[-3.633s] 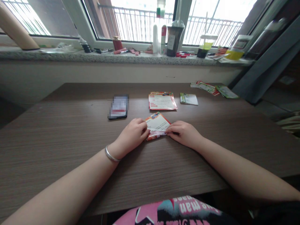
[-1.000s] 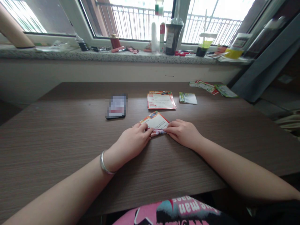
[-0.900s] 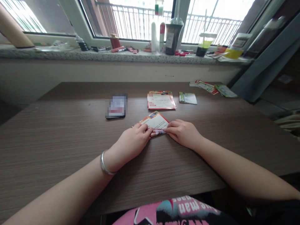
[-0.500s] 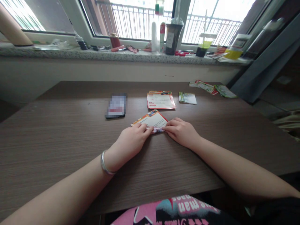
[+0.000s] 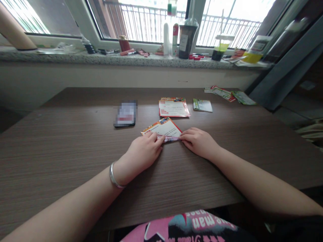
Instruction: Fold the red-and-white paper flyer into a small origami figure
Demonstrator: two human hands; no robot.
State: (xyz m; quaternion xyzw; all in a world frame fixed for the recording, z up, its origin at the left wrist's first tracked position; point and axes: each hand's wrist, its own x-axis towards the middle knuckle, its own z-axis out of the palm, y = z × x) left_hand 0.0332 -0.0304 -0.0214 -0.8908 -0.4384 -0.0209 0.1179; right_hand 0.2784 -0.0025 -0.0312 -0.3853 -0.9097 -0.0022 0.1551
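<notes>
A printed paper sheet (image 5: 165, 129) with a white middle and an orange-red border lies at a slant on the table. Its near edge is folded over into a narrow purplish strip (image 5: 172, 138). My left hand (image 5: 146, 146) is closed on the left part of this fold, fingertips pressing it down. At the right end of the strip, the thumb and fingers of my right hand (image 5: 198, 141) pinch the corner. The underside of the sheet and the parts below my fingers are hidden.
Beyond the sheet lies a stack of similar printed sheets (image 5: 174, 108), with a small stack of green-white cards (image 5: 202, 105) to its right. A blurred phone (image 5: 126, 114) is at left. More leaflets (image 5: 243, 98) lie far right. Bottles and cups line the windowsill (image 5: 151, 60).
My right hand has slid slightly to the right along the fold, uncovering more of the purplish strip. My left hand stays pressed on the sheet.
</notes>
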